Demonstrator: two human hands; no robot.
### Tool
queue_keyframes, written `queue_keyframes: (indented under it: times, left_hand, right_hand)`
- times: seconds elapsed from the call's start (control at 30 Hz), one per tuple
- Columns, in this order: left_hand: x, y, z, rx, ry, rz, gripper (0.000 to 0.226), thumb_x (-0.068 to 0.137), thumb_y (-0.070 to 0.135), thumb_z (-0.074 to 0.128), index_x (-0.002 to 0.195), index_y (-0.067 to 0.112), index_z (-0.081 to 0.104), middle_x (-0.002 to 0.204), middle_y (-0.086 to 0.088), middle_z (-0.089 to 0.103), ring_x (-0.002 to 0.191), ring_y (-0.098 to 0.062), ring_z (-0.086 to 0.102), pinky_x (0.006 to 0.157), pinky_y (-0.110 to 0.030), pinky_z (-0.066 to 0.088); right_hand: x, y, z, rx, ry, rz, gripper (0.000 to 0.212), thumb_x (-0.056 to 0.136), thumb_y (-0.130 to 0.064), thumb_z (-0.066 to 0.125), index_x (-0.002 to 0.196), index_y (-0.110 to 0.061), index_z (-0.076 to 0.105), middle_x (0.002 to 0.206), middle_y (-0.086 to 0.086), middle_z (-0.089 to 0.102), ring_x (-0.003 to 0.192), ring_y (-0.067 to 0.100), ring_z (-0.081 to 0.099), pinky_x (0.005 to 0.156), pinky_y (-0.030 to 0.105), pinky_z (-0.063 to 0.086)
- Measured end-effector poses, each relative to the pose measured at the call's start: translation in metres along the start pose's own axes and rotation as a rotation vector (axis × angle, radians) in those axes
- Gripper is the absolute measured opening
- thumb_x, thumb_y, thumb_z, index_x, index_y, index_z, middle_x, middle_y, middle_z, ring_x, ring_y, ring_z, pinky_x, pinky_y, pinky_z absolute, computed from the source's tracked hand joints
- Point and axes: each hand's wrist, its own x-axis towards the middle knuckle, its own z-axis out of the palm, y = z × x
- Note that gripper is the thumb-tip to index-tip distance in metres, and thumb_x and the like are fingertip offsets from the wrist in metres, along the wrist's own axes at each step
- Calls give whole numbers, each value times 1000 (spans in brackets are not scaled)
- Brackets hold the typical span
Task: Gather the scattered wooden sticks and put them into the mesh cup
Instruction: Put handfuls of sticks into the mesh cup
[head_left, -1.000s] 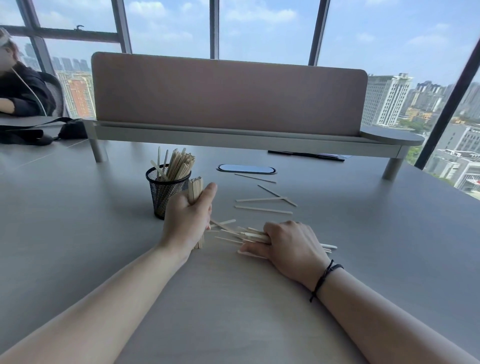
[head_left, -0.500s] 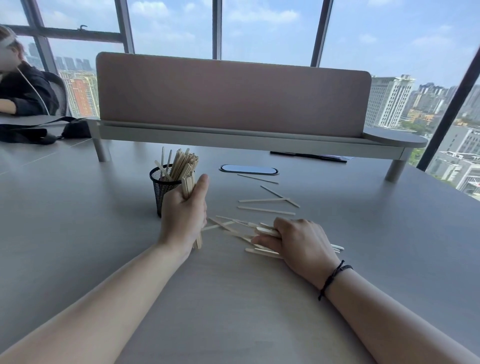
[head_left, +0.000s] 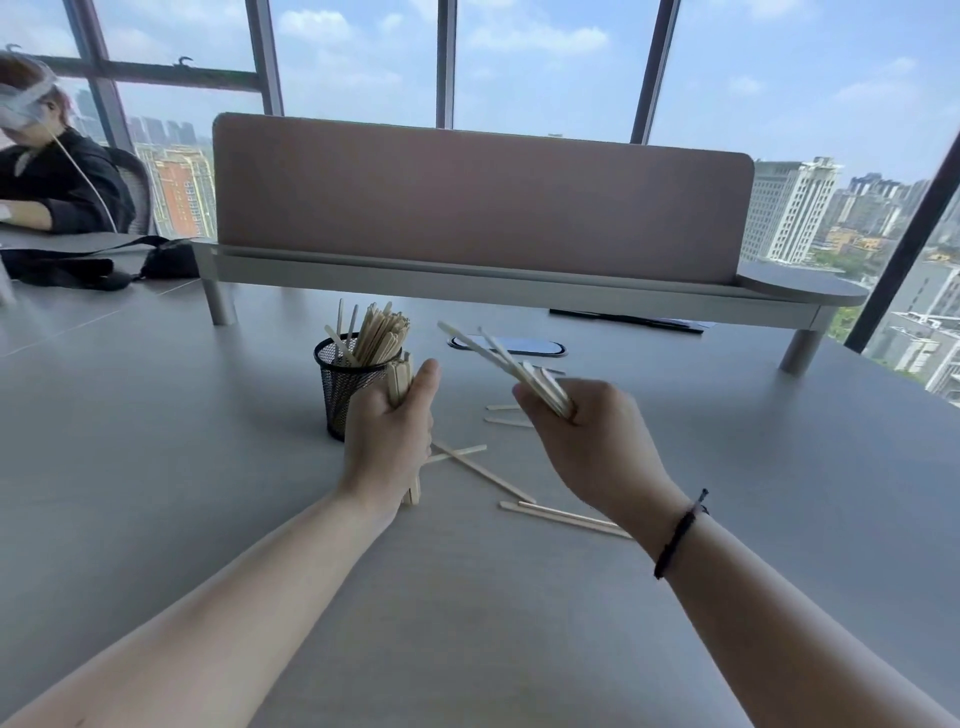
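- A black wire-mesh cup (head_left: 345, 387) stands upright on the grey tabletop (head_left: 156, 467), left of centre, with a sheaf of thin pale wooden sticks (head_left: 376, 332) standing in it and leaning out over its rim.
- Just in front of the cup and to its right, the left hand (head_left: 387, 439) has its fingers curled round an upright bundle of flat wooden sticks (head_left: 399, 382); the thumb lies straight along the bundle's right side. The bundle's lower ends show below the hand, at or close to the tabletop; whether they touch it I cannot tell.
- The right hand (head_left: 587, 441) is raised above the table, apart from the left hand. Its fingers and thumb pinch a fan of long sticks (head_left: 506, 364) by their near ends, and the free ends point up and to the left, towards the cup.
- Loose sticks lie flat on the table: two crossed sticks (head_left: 467, 460) between the hands, a pair (head_left: 563, 517) lying side by side below the right wrist, and a couple of short visible ends (head_left: 506, 415) beyond the right hand.
- A dark cord bracelet (head_left: 678, 535) circles the right wrist.
- Farther back lies a flat dark oval cable cover (head_left: 540, 347) set in the tabletop, partly hidden by the raised sticks.
- Behind it a pinkish-brown desk divider panel (head_left: 483, 197) rises on a grey shelf with round legs.
- At far left a person in a dark top (head_left: 52, 182) sits at the next desk, with a black bag (head_left: 93, 265) lying near.
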Motion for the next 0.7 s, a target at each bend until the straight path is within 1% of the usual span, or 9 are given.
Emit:
queue_keyframes:
  times: [0.1,0.17,0.23,0.3,0.37,0.47,0.57,0.63,0.7]
  left_hand:
    - [-2,1,2,30,-11,-3,54,95,37,61,54,20,29,47,-5,30,44,-19,26,47,-34,25]
    - [-3,3,1,63,-9,2,54,90,43,62,51,19,33,46,-7,33,44,-21,30,48,-41,28]
    - [-5,5,1,88,-15,7,59,82,53,61,54,9,33,51,-13,35,48,-24,33,49,-48,32]
    - [-7,4,1,78,-29,4,64,77,58,62,59,3,35,56,-14,37,53,-26,33,51,-48,31]
    - [-9,4,1,82,-49,9,60,77,59,61,56,8,38,56,-13,38,53,-25,33,51,-47,30]
    - [-9,3,2,113,-69,25,49,78,58,60,51,21,43,53,-12,40,52,-24,36,53,-43,31]
    - [-10,3,3,111,-74,19,47,80,55,60,51,22,42,53,-13,40,51,-24,36,52,-41,31]
    - [-12,2,3,98,-67,22,48,86,47,61,51,20,42,51,-11,42,49,-22,38,50,-37,34]
    - [-11,1,2,103,-54,39,50,93,36,62,54,10,43,50,-9,42,49,-21,39,51,-35,36]
  right_hand:
    - [7,-31,19,581,-45,116,59,94,-38,61,53,-8,31,49,8,29,45,20,29,48,34,24]
    - [10,-44,35,769,-72,182,60,94,-37,62,55,2,37,48,10,32,41,19,30,45,31,26]
    - [10,-48,50,847,-76,225,61,95,-34,62,59,5,35,51,11,30,42,18,28,45,28,25]
    - [7,-45,59,916,-52,267,56,95,-31,63,58,-2,33,53,10,26,43,17,25,44,27,23]
    - [3,-42,62,956,-28,303,51,94,-27,65,56,-15,34,51,7,26,43,16,24,43,27,22]
    - [-2,-39,59,983,-24,317,52,92,-22,68,55,-19,33,51,5,25,41,16,21,43,25,22]
    - [-5,-40,55,980,-31,342,52,92,-22,69,53,-20,34,48,5,27,39,16,23,45,28,22]
    - [-8,-41,54,943,-38,341,52,91,-23,70,52,-17,37,46,6,31,39,18,28,47,34,27]
    - [-12,-43,53,909,-43,324,56,92,-23,69,46,-18,38,42,5,34,37,20,33,50,38,31]
